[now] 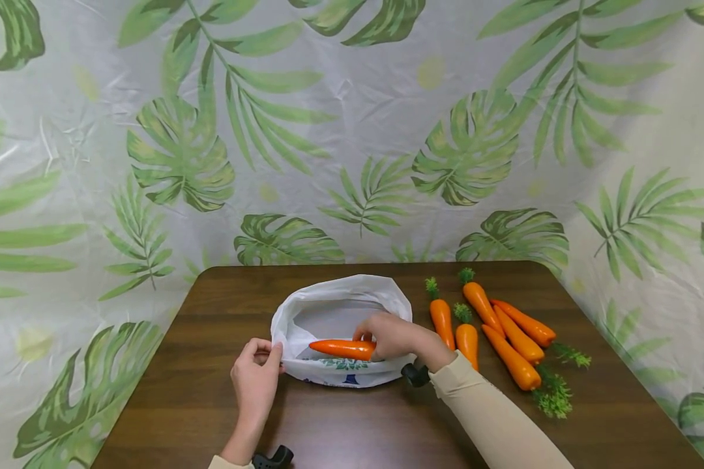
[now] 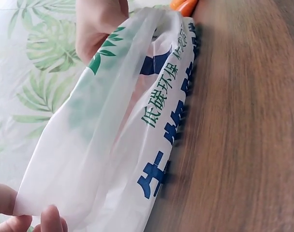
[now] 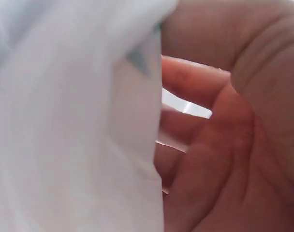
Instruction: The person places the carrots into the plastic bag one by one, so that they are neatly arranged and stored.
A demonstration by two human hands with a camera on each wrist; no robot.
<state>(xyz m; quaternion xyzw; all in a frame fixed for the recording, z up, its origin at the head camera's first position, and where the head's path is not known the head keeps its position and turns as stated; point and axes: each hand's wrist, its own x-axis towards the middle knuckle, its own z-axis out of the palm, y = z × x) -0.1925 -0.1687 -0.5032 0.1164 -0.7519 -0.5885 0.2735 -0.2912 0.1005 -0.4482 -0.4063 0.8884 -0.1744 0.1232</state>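
Observation:
A white plastic bag [image 1: 287,319] with green and blue print lies on the table, its mouth spread wide. My left hand [image 1: 255,374] pinches the bag's left edge between thumb and fingers, and those fingertips [image 2: 51,220] show at the lower left of the left wrist view. Within the bag's mouth, my right hand [image 1: 396,335] grips an orange carrot [image 1: 339,349] by its thick end, the pointed tip facing left. In the right wrist view, white plastic [image 3: 74,135] covers the left half and hides the carrot beside my curled palm [image 3: 219,159].
Several more carrots [image 1: 441,320] with green leafy tops lie at the right of the brown wooden table [image 1: 223,293], some against one another. A leaf-patterned cloth [image 1: 375,117] hangs behind the table. My right forearm [image 1: 493,404] crosses the table's front right.

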